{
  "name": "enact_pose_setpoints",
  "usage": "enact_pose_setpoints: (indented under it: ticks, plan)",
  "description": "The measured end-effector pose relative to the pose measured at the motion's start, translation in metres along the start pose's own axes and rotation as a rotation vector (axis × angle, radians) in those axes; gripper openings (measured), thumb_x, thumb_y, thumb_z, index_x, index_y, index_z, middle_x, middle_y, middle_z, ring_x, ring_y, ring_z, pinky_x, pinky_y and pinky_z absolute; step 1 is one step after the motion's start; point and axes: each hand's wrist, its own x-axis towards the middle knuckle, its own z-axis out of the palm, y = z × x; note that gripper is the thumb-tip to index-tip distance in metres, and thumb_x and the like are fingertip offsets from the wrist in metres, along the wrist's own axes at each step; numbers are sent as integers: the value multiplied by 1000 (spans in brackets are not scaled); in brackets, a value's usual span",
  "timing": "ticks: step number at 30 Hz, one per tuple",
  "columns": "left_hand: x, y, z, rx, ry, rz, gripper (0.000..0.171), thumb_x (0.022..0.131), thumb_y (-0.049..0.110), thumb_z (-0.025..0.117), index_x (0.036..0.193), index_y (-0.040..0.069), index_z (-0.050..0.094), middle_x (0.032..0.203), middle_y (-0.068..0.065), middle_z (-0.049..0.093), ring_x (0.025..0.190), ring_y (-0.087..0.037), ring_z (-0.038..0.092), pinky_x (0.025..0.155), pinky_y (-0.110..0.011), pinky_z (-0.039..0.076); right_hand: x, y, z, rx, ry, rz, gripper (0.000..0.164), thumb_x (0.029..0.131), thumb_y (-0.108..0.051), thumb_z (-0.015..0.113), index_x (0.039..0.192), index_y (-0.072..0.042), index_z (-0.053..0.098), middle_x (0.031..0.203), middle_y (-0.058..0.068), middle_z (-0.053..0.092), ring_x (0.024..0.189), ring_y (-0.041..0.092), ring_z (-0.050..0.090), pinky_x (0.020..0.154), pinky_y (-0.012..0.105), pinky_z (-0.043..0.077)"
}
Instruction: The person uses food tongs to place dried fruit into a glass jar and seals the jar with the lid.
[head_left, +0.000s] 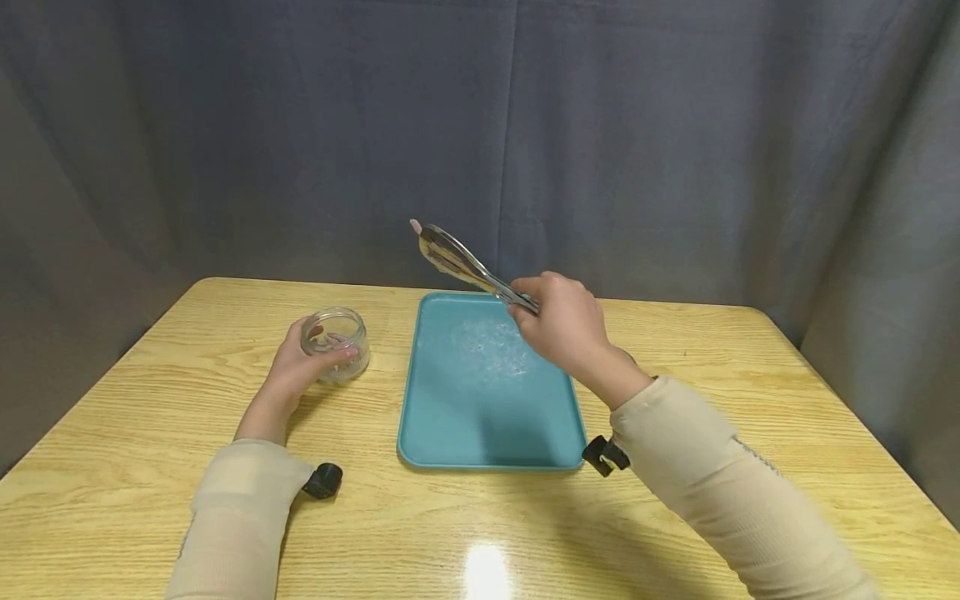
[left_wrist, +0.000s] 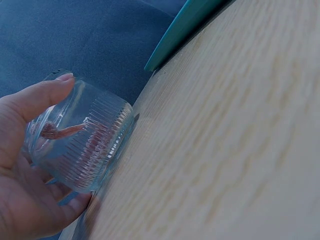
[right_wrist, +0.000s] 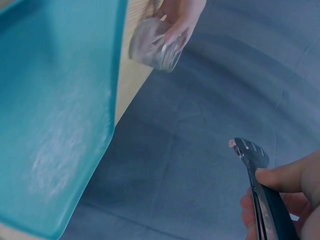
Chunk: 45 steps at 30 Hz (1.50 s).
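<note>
On the left of the table my left hand grips a clear glass jar, its thumb and fingers round the sides. The jar is ribbed and has no lid; pinkish pieces lie inside it, one of them long and thin. Above the tray my right hand holds metal tongs by the handle, raised and pointing up to the left. From the tongs' tips sticks a small pinkish piece. What kind of food or material it is, I cannot tell.
A teal rectangular tray lies mid-table, with whitish wet-looking marks on its surface. The table is light wood. Behind it hangs a dark grey-blue curtain. Both sleeves carry black wrist cameras.
</note>
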Motion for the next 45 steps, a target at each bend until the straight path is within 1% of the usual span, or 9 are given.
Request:
enact_pose_setpoints:
  ticks: [7, 15, 17, 20, 24, 26, 33, 37, 45]
  plan:
    - [-2, -1, -3, -21, -3, -1, 98, 71, 28, 71, 139, 10, 2, 139, -15, 14, 119, -37, 25, 93, -46, 28, 9, -22, 12, 41, -10, -24, 23, 82, -18, 60, 104, -14, 64, 84, 4, 57, 64, 18, 51, 47, 33, 38]
    - [-2, -2, -6, -27, -9, 6, 98, 72, 28, 71, 139, 10, 2, 139, -16, 12, 119, -37, 25, 94, -46, 26, 12, -43, 33, 56, 1, -82, 22, 83, -16, 57, 104, -15, 64, 77, 1, 53, 60, 13, 47, 46, 27, 38]
    - [-2, -2, -6, -30, -13, 5, 98, 72, 28, 71, 139, 10, 1, 139, -16, 12, 119, -37, 24, 94, -46, 26, 12, -47, 39, 50, 2, -96, 20, 83, -16, 57, 102, -15, 65, 75, 0, 52, 59, 12, 46, 46, 26, 37]
    - [-2, -3, -7, -29, -11, 4, 98, 72, 28, 71, 139, 10, 1, 139, -16, 12, 120, -37, 24, 94, -47, 25, 11, -53, 49, 33, -9, -106, 15, 83, -17, 57, 95, -18, 66, 71, -2, 49, 57, 11, 45, 43, 26, 36]
    - [0, -5, -6, -23, -3, 0, 98, 71, 30, 71, 139, 10, 2, 138, -17, 13, 119, -37, 24, 94, -48, 25, 10, -58, 64, 4, -32, -110, 9, 83, -17, 56, 83, -19, 65, 68, -3, 47, 56, 11, 44, 41, 26, 35]
    - [1, -6, -6, -22, -3, 0, 99, 71, 30, 71, 138, 9, 2, 138, -17, 13, 119, -37, 25, 94, -47, 26, 10, -60, 70, -16, -33, -106, 9, 83, -16, 56, 80, -18, 64, 69, -3, 48, 57, 11, 45, 41, 26, 35]
    - [1, -4, -5, -13, 15, -1, 98, 69, 30, 73, 138, 9, 6, 138, -16, 16, 118, -36, 27, 93, -45, 28, 7, -65, 90, -52, -42, -79, 12, 82, -18, 57, 89, -19, 66, 71, -3, 50, 59, 12, 48, 44, 27, 37]
    - [0, -2, -6, -8, 2, 2, 99, 70, 30, 72, 138, 9, 4, 138, -17, 15, 119, -38, 25, 93, -46, 27, 5, -67, 99, -49, -46, -61, 12, 80, -17, 58, 90, -19, 66, 70, -4, 50, 60, 13, 49, 44, 27, 37]
    - [-2, -2, -6, -8, -3, -7, 99, 71, 30, 72, 138, 9, 3, 138, -17, 14, 119, -37, 24, 94, -45, 26, 1, -69, 113, -59, -48, -76, 14, 80, -17, 59, 92, -18, 66, 69, -4, 49, 58, 12, 48, 43, 27, 37]
